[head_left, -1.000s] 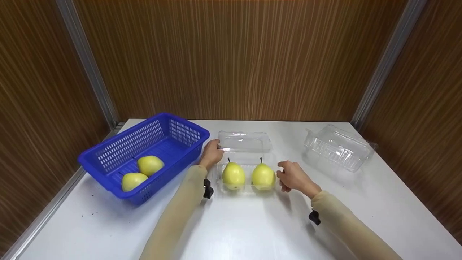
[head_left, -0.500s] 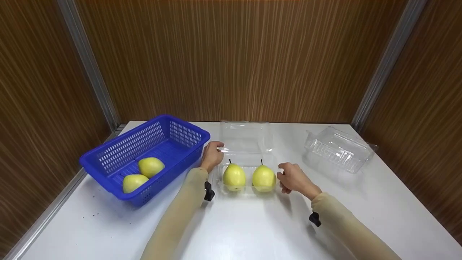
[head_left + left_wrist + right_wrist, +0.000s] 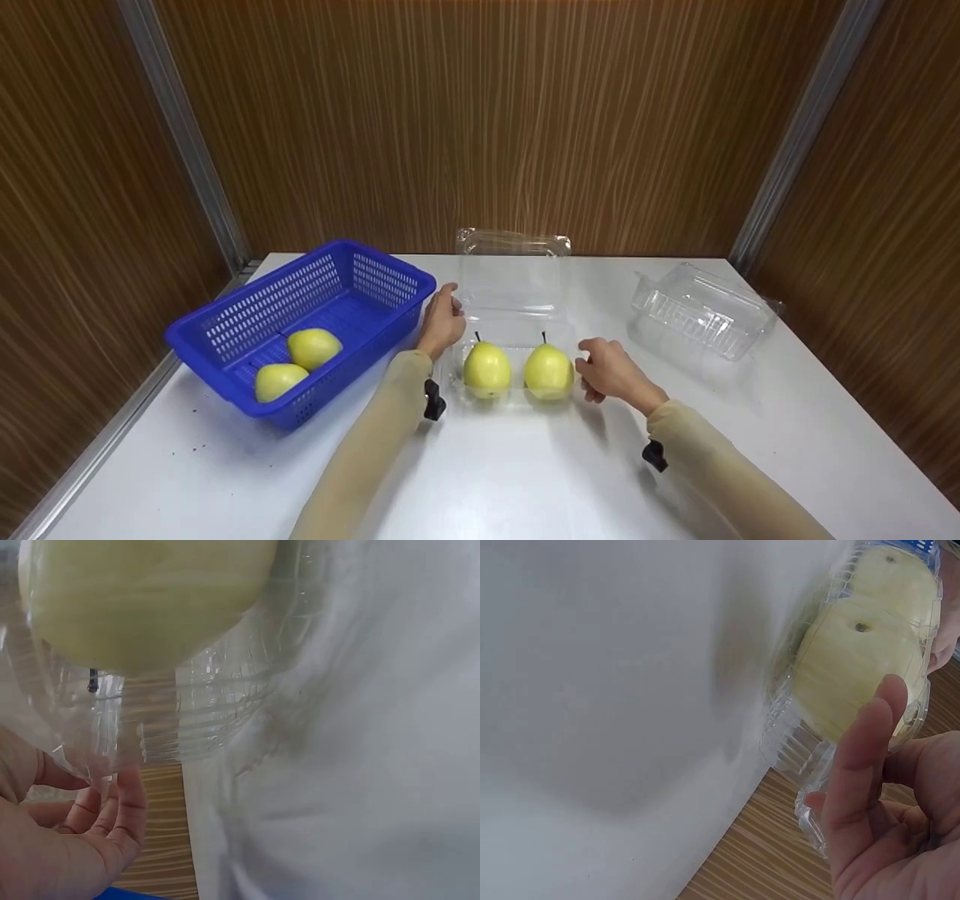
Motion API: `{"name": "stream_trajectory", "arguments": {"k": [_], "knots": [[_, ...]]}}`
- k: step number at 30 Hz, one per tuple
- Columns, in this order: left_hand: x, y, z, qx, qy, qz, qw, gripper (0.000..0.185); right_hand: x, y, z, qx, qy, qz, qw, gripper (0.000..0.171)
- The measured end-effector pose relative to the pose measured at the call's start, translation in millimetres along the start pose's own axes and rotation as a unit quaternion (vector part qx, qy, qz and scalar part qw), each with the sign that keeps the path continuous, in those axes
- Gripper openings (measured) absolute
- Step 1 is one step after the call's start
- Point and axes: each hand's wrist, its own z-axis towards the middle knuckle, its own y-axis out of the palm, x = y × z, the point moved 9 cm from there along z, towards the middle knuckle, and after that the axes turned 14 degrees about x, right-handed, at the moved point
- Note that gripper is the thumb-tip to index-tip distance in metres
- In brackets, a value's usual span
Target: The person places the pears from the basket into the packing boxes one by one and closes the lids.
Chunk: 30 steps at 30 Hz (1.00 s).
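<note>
Fingers (image 3: 452,294) of the left hand (image 3: 442,324) are curled on the left edge of the clear lid (image 3: 513,281), pinching it while it stands nearly upright behind the fruit. The right hand (image 3: 611,369) has its fingers loosely curled against the right rim of the clamshell tray (image 3: 516,396); the right wrist view shows them on that rim, so it's gripping the tray edge.

Biggest thing is the white desk (image 3: 525,480), with plenty of bare room at 6 o'clock in front of the tray and between both sleeves. The blue basket (image 3: 247,345) sits at 9 o'clock of the tray, its near corner just beside the left wrist, with two pears (image 3: 296,361) in it. A second empty clamshell (image 3: 701,307) lies at about 2 o'clock, well apart, near the desk's right edge.

The tray itself is centre desk, holding two yellow pears upright side by side: the left pear (image 3: 487,368) and the right pear (image 3: 548,370), stems up, nearly touching each other.
</note>
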Motion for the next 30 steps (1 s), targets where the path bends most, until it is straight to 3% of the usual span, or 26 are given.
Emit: {"name": "stream_trajectory", "arguments": {"k": [4,9,18,23,30], "knots": [[-1.4,0.1,-0.5,-0.002,-0.013,-0.015,0.9998,0.048,1.2,0.8,0.4,-0.004,0.005,0.016,1.0,0.044],[-2.1,-7.0,-0.1,0.014,-0.005,0.01,0.9998,0.028,5.8,3.9,0.4,-0.019,0.028,0.066,0.997,0.045],[4.5,-29.8,-3.4,0.083,0.063,0.057,0.9929,0.016,15.0,6.3,0.3,-0.037,0.079,0.123,0.989,0.051],[8.4,-34.4,-10.8,0.084,0.094,0.07,0.9895,0.016,19.5,4.7,0.3,-0.04,0.094,0.15,0.983,0.049],[7.7,-34.3,-21.0,0.048,0.146,0.085,0.9844,0.017,26.2,4.0,1.7,-0.032,0.121,0.196,0.973,0.041]]}}
